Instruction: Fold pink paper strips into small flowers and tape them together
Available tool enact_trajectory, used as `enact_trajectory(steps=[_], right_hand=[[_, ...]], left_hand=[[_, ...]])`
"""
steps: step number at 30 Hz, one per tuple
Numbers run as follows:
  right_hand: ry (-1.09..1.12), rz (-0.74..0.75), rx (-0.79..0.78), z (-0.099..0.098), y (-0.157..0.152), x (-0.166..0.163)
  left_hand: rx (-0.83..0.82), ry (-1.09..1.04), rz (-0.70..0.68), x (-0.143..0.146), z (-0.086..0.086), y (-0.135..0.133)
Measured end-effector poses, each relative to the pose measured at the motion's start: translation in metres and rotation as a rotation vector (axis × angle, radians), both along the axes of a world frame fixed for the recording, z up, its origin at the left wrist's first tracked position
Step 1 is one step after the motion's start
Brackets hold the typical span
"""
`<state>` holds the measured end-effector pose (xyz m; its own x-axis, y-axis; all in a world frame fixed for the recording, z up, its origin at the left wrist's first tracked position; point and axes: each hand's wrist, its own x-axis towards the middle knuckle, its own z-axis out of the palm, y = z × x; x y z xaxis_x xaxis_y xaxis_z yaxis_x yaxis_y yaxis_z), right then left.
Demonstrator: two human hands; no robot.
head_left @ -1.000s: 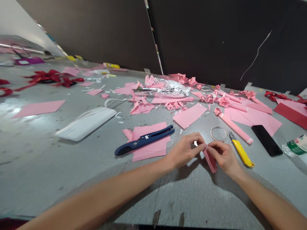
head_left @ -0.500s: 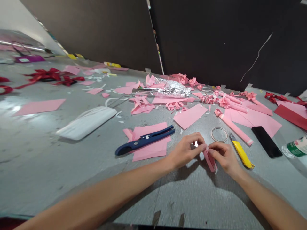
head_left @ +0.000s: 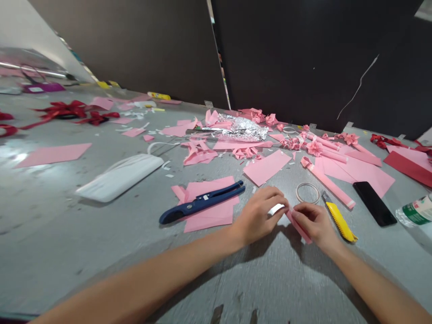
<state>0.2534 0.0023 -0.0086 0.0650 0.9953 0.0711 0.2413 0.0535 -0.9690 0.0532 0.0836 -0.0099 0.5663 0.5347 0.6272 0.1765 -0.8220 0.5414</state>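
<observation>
A narrow folded strip of pink paper [head_left: 301, 228] slants down from between my two hands, just above the grey table. My right hand [head_left: 313, 221] pinches it near the upper end, thumb and forefinger together. At the same end the fingertips of my left hand [head_left: 261, 211] are closed on the paper's tip, partly hidden by the fingers. Close behind my right hand lies a roll of thin tape [head_left: 307, 193]. A yellow utility knife [head_left: 340, 222] with its blade showing rests just to the right.
Blue-handled scissors [head_left: 202, 202] lie on pink sheets [head_left: 211, 221] at left. A white face mask [head_left: 119, 177] is farther left. On the right are a black phone [head_left: 374, 203], a bottle [head_left: 414, 211] and a rolled pink tube [head_left: 329, 183]. Foil [head_left: 245, 128] and paper flowers [head_left: 314, 147] sit behind.
The pink strip has turned so its lower end points farther right, showing a narrower side. My left hand's fingers have shifted slightly at its tip. The view has tilted a little.
</observation>
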Motion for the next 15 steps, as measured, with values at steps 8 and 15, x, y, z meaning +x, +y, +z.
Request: enact_trajectory(steps=[8,15], right_hand=[[-0.078,0.004,0.004,0.001,-0.006,-0.005],[-0.086,0.031,-0.025,0.004,-0.009,-0.007]], left_hand=[[0.259,0.149,-0.005,-0.003,0.001,0.001],[0.192,0.163,-0.026,-0.004,0.0,0.002]])
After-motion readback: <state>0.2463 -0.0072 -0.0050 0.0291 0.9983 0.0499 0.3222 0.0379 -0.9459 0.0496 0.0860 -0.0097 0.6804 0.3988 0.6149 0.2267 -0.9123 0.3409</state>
